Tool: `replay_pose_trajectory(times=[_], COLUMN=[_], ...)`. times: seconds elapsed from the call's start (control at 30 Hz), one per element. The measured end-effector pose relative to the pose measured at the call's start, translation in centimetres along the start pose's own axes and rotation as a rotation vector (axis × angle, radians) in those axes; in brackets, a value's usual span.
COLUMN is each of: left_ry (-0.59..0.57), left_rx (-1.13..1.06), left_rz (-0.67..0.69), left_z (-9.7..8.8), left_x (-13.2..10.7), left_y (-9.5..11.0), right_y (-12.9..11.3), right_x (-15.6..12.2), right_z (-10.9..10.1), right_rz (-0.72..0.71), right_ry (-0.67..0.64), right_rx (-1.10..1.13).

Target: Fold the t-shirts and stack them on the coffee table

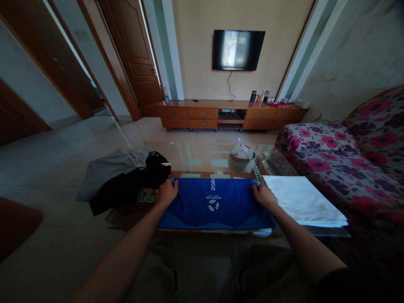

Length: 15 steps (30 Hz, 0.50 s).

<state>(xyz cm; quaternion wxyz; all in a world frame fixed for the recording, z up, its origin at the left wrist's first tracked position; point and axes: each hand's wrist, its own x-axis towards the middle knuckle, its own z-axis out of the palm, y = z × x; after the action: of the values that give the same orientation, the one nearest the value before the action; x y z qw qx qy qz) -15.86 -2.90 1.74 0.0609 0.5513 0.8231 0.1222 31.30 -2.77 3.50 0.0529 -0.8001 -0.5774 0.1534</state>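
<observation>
A blue garment (195, 202) with white printing lies folded into a wide rectangle on the glass coffee table (189, 155). My left hand (168, 192) pinches its far left corner. At the far right corner my right hand (265, 196) grips the fabric in the same way. White folded cloth (304, 200) lies flat just right of my right hand. Left of my left hand is a loose heap with a grey garment (113, 168) over a black garment (126, 185). A pale edge shows beneath the blue garment's near side.
Toward the table's far right are a bowl-like container (241, 160) with a plastic bag and a small glass jar (265, 156). A flowered sofa (328, 155) flanks the right side. Across the floor stands a wooden TV cabinet (202, 113) beneath a wall television (239, 50).
</observation>
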Motion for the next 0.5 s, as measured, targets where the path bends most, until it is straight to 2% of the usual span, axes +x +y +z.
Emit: replay_pose_trajectory(times=[0.1, 0.3, 0.5], left_ry=[-0.024, 0.07, 0.085], left_rx=[-0.025, -0.034, 0.05], left_rz=[-0.047, -0.029, -0.037], left_z=[0.2, 0.2, 0.1], left_x=[0.8, 1.1, 1.1], left_y=[0.4, 1.4, 1.8], right_y=[-0.8, -2.1, -2.4], right_x=[1.2, 3.1, 3.8], right_z=[-0.5, -0.4, 0.4], right_rz=[-0.002, -0.002, -0.009], right_ry=[0.021, 0.093, 0.122], right_rx=[0.012, 0.017, 0.004])
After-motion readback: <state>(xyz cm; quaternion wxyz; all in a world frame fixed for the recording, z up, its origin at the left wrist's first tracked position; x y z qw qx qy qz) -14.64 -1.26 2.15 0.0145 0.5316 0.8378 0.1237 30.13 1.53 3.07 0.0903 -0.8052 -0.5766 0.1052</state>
